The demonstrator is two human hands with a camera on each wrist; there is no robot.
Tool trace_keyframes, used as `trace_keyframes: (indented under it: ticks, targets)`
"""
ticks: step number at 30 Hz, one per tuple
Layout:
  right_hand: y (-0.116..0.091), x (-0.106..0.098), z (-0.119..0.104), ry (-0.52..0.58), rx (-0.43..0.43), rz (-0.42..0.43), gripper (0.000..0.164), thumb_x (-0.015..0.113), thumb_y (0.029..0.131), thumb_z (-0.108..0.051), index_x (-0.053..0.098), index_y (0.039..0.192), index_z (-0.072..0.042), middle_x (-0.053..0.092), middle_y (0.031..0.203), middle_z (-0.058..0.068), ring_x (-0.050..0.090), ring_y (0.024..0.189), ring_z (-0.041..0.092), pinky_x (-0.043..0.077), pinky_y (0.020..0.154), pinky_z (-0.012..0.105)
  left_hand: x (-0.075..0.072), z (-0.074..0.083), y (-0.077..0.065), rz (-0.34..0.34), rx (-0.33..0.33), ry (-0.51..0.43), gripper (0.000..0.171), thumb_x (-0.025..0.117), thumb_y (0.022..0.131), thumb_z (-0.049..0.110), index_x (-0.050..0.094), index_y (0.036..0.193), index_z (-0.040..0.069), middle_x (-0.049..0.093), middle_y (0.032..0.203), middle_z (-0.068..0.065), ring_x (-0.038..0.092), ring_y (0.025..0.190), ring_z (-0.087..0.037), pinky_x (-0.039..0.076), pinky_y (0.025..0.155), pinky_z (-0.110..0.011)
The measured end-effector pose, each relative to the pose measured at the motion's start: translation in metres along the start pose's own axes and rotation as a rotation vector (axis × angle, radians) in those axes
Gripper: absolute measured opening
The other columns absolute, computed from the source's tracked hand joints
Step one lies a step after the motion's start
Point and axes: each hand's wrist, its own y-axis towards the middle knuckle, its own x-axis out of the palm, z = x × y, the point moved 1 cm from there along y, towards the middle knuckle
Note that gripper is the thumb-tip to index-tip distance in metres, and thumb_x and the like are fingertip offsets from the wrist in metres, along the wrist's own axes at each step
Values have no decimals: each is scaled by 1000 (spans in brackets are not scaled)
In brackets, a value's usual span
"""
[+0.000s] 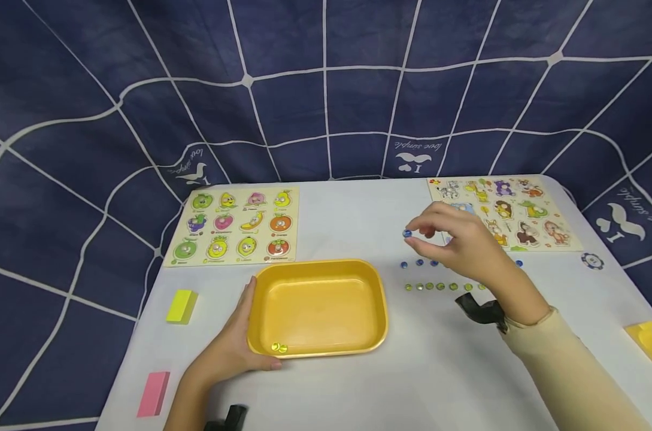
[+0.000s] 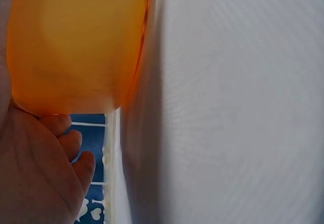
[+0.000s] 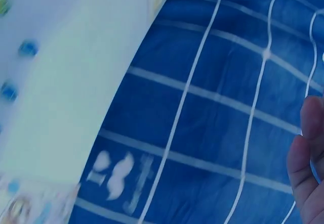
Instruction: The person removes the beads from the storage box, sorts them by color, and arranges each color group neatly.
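Observation:
My right hand [image 1: 460,239] pinches a blue glass marble [image 1: 407,233] between thumb and index finger, raised above the table. In the right wrist view only the fingertips [image 3: 299,155] show at the right edge; that marble is out of sight there. My left hand [image 1: 234,341] holds the yellow plastic tray [image 1: 379,311] by its left side, thumb along the near edge. Two yellow glass marbles [image 1: 279,347] lie in the tray's near left corner. To the tray's right stretch a row of blue marbles [image 1: 419,262] and, nearer me, a row of yellow-green marbles [image 1: 440,286], both partly behind my right hand and wrist.
A fruit puzzle board [image 1: 234,227] lies behind the tray on the left, an animal puzzle board [image 1: 530,215] at the back right. A yellow block [image 1: 182,307] and a pink block [image 1: 153,394] sit at left. At right are a yellow notched block [image 1: 649,341] and a round chip [image 1: 592,260].

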Motion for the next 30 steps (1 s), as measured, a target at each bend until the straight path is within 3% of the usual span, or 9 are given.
trace_keyframes:
  ticks: [9, 15, 19, 23, 30]
  targets:
    - [-61, -35, 63, -164, 236, 104, 24, 79, 68, 1, 71, 88, -8, 56, 77, -8, 45, 73, -2, 38, 66, 9, 0, 0, 0, -5, -9, 6, 148, 94, 45, 38, -12, 149, 40, -6, 161, 2, -2, 148, -25, 10, 112, -65]
    - [-102, -57, 102, -221, 501, 131, 19, 75, 76, -4, 70, 94, -2, 56, 79, -1, 41, 72, -3, 35, 63, 4, -1, 3, -1, 1, -9, 13, 147, 94, 45, 39, -11, 149, 40, -5, 161, 5, -2, 148, -24, 9, 113, -64]
    - [-127, -67, 122, -246, 689, 66, 21, 70, 84, -17, 69, 99, -3, 57, 85, 3, 40, 73, -2, 34, 60, 4, 0, 4, -1, 2, 0, 15, 147, 94, 46, 39, -11, 149, 39, -5, 161, 4, -2, 148, -24, 9, 112, -65]
    - [-146, -72, 138, -254, 839, -42, 31, 65, 88, -31, 66, 104, -5, 57, 92, 8, 40, 75, 1, 38, 54, 11, 0, 2, 0, 3, -6, 34, 146, 93, 46, 41, -11, 149, 39, -5, 161, 2, -2, 148, -25, 9, 112, -65]
    - [-168, -71, 159, -253, 948, -188, 42, 60, 90, -40, 63, 110, -3, 58, 99, 14, 46, 85, 18, 39, 53, 18, 0, 0, 1, 3, -23, 24, 149, 94, 44, 40, -11, 149, 40, -4, 160, 10, 1, 148, -21, 12, 114, -61]
